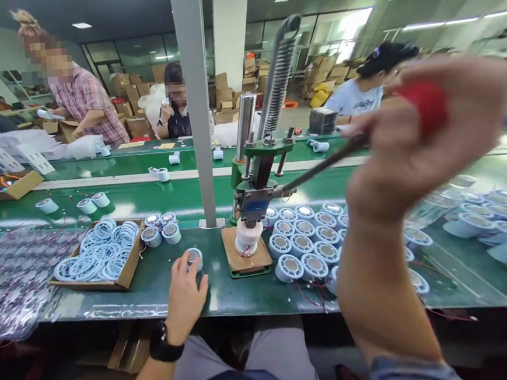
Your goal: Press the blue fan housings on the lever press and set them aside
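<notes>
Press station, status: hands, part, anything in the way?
Right hand gripping red press handle. Left hand on a loose white part. One part under press head. Nothing blocking.

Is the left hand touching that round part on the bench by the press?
Touching. The head view shows the left hand with fingertips resting on the round part.

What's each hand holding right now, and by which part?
Right hand grips the press's dark metal lever by its red end knob. Left hand fingertips rest on a small round white part.

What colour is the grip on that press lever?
Red; the grip is wrapped by the right hand, seen in the head view.
</notes>
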`<state>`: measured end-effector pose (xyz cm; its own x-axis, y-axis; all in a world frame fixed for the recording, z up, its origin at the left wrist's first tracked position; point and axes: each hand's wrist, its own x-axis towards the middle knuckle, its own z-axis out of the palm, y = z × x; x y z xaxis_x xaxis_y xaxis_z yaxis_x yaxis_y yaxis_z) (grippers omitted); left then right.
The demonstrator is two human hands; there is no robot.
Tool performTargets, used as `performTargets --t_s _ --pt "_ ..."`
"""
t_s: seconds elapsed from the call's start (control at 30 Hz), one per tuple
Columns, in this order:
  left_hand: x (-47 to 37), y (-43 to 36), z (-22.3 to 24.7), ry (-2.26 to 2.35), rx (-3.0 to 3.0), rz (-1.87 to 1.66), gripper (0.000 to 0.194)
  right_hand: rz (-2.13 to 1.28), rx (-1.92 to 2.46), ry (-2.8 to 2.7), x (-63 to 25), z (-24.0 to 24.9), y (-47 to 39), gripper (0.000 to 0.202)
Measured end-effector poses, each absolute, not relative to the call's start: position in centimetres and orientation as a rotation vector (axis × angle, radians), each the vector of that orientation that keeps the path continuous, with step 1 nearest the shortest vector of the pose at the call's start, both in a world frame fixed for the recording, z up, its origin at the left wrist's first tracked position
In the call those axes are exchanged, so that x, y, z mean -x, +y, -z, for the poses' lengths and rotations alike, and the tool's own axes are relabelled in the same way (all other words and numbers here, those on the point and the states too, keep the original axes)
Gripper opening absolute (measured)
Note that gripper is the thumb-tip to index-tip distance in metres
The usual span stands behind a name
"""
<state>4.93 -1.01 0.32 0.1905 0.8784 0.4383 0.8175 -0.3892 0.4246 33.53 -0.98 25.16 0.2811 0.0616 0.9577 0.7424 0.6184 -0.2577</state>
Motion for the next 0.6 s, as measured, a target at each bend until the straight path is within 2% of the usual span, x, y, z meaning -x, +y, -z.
performTargets --t_s 0.13,0.2,0.27,0.33,0.43,0.53,0.6 --pt "-7.5 -1.6 -1.4 1.402 -2.147 -0.927 0.052 0.121 0.865 -1.355 -34.4 -29.6 6.7 0.033" --pt "-7.4 -1.7 -2.3 1.277 -2.064 -0.921 0.054 0.074 0.857 -1.352 -34.8 -29.5 7.7 0.038" --pt "-6.3 -1.8 -3.3 1.231 -2.039 -0.95 0.048 0.14 0.869 -1.356 -34.5 -27.5 6.8 0.039" --pt "-4.4 -1.4 -4.0 1.278 -2.06 -1.015 0.041 0.229 0.894 -1.309 -33.5 -23.4 5.1 0.036" --pt "0.1 0.5 -5.2 1.534 -2.146 -1.099 0.035 0.241 0.877 -1.1 -30.8 -14.3 2.7 0.039" --pt "6.0 3.4 -6.6 2.023 -2.208 -0.931 0.036 0.065 1.037 -1.085 -27.9 -5.2 1.5 0.068" --pt "9.7 5.4 -7.5 2.243 -2.179 -0.777 0.038 -0.106 1.236 -1.138 -26.5 -1.2 1.4 0.083"
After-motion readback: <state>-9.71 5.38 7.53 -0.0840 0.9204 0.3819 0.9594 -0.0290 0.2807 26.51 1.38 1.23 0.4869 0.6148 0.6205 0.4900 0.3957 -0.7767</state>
